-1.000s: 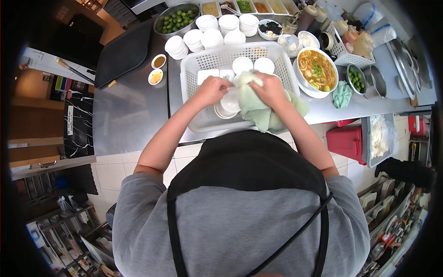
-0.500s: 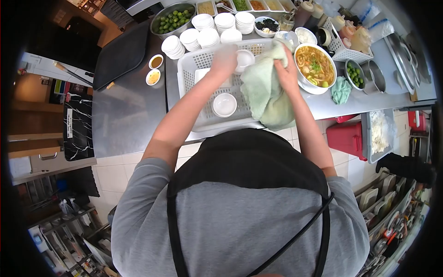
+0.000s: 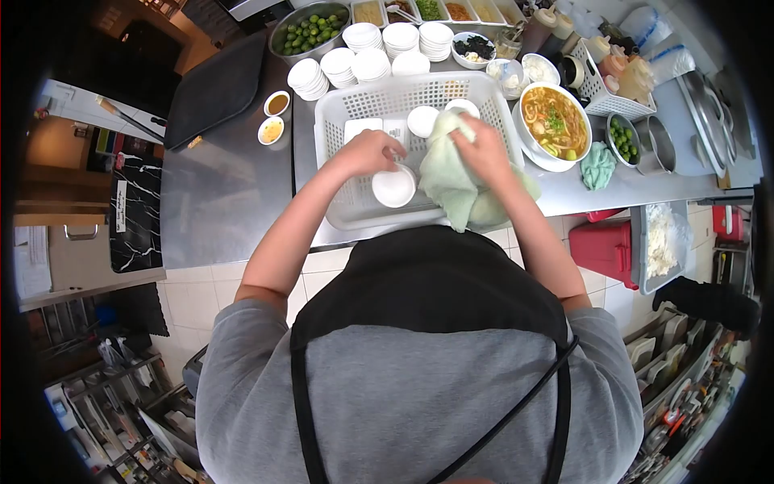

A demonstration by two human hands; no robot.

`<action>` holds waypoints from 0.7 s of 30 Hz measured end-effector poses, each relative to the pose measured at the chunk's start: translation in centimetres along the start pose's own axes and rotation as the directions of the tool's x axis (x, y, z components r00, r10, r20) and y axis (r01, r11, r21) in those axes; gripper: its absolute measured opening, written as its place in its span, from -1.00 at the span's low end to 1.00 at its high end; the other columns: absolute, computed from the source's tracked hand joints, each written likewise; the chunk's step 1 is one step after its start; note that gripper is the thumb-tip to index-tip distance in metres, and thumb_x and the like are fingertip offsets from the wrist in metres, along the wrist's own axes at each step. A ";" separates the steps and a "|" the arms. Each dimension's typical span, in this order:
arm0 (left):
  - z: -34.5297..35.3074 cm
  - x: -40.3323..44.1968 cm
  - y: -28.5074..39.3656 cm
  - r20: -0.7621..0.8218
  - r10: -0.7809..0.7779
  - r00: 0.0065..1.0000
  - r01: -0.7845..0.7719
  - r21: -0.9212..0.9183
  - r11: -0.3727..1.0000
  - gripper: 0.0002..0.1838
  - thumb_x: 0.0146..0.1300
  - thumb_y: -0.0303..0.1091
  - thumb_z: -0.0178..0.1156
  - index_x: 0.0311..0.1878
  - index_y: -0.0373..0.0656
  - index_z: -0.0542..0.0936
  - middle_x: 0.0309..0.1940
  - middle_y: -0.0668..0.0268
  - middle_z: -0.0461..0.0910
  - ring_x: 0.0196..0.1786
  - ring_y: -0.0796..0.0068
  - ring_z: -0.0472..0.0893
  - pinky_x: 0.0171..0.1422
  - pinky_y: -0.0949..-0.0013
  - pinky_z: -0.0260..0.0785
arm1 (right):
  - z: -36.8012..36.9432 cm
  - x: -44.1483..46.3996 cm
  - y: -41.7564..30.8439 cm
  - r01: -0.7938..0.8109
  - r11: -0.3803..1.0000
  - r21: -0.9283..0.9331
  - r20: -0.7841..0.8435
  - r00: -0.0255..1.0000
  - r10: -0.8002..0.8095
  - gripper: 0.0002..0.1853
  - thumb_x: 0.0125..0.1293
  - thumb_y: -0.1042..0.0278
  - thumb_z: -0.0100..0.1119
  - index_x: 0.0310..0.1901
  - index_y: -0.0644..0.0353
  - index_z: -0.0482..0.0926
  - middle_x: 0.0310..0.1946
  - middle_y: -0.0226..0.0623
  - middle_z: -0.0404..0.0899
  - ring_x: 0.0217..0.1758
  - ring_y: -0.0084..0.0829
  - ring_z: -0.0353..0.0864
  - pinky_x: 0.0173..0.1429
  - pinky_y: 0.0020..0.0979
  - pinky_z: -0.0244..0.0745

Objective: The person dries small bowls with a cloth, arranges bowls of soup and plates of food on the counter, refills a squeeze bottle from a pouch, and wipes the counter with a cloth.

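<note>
Your right hand point(image 3: 481, 149) is grasping the green cloth point(image 3: 442, 165) high, so its slack is draping down. Your left hand point(image 3: 372, 153) is hovering released, fingers parted, by the white bowl point(image 3: 394, 189), which the basket point(image 3: 332, 208) is containing; rim contact is remaining unconfirmed.

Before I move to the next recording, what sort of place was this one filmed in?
Most likely a restaurant kitchen: a row of topping containers, several stacks of small white dishes and a serving of noodle soup suggest food is prepared there for many people.
</note>
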State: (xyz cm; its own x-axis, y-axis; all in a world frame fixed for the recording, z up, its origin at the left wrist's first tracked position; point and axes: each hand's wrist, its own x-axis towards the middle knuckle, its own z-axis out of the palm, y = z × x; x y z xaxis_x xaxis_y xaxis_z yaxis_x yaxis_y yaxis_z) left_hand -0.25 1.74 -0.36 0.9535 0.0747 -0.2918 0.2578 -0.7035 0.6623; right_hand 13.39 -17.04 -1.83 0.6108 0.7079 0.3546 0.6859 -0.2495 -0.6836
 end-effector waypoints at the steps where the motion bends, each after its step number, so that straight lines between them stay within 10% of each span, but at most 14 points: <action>1: 0.1 1.0 -0.3 -0.001 -0.001 1.000 0.001 -0.002 1.000 -0.71 -0.13 -0.46 0.22 -0.23 -0.18 0.61 -0.43 0.13 0.60 -0.34 0.23 0.58 -0.17 0.39 0.42 | -0.5 0.3 0.3 0.001 1.000 0.000 0.002 1.000 -0.001 -0.60 0.08 0.18 0.12 -0.07 0.20 0.47 -0.31 0.06 0.53 -0.25 -0.08 0.55 -0.15 -0.28 0.43; 3: 1.3 4.1 -1.1 -0.271 0.035 0.962 0.018 0.190 0.982 -0.71 -0.12 -0.44 0.23 -0.23 -0.20 0.58 -0.37 0.07 0.57 -0.29 0.17 0.57 -0.14 0.31 0.42 | -1.4 1.0 0.6 -0.231 0.936 0.265 -0.080 0.962 0.260 -0.64 0.12 0.27 0.11 -0.06 0.24 0.44 -0.30 -0.04 0.56 -0.22 -0.23 0.56 -0.09 -0.39 0.40; 12: 2.8 11.2 -0.9 -0.635 0.210 0.743 0.130 0.445 0.886 -0.78 -0.06 -0.45 0.17 -0.27 -0.25 0.51 -0.35 0.06 0.54 -0.36 0.11 0.55 -0.27 0.22 0.41 | -2.8 1.7 2.2 -0.118 0.900 0.421 -0.223 0.948 0.228 -0.52 0.16 0.43 0.02 0.15 0.21 0.24 -0.03 -0.21 0.41 0.05 -0.40 0.35 0.13 -0.46 0.21; 18: -1.1 4.2 8.1 -0.652 0.113 0.750 -0.192 -0.050 0.980 -0.76 -0.04 -0.49 0.15 -0.23 -0.21 0.58 -0.48 0.10 0.55 -0.48 0.30 0.55 -0.32 0.32 0.41 | 0.1 2.6 0.5 0.038 0.980 0.195 -0.199 0.980 0.002 -0.48 0.01 0.42 0.17 0.06 0.24 0.30 -0.11 -0.04 0.47 -0.03 -0.12 0.46 0.03 -0.29 0.33; 21: 0.0 2.7 6.3 -0.722 0.241 0.649 -0.247 0.099 0.964 -0.74 -0.04 -0.50 0.14 -0.21 -0.21 0.58 -0.53 0.08 0.55 -0.47 0.32 0.56 -0.32 0.36 0.41 | 0.7 2.7 -0.9 -0.047 0.979 0.198 -0.092 0.994 0.066 -0.55 0.00 0.31 0.20 -0.04 0.23 0.37 -0.31 0.03 0.53 -0.20 0.00 0.50 -0.14 -0.17 0.38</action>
State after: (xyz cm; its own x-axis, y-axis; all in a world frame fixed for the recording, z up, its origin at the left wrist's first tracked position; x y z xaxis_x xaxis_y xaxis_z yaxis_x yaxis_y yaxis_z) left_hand 3.96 -2.52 3.02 0.7931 0.3894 0.4683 -0.0025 -0.7668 0.6419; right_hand 14.15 -14.42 -0.65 0.6886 0.6262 0.3658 0.5646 -0.1464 -0.8122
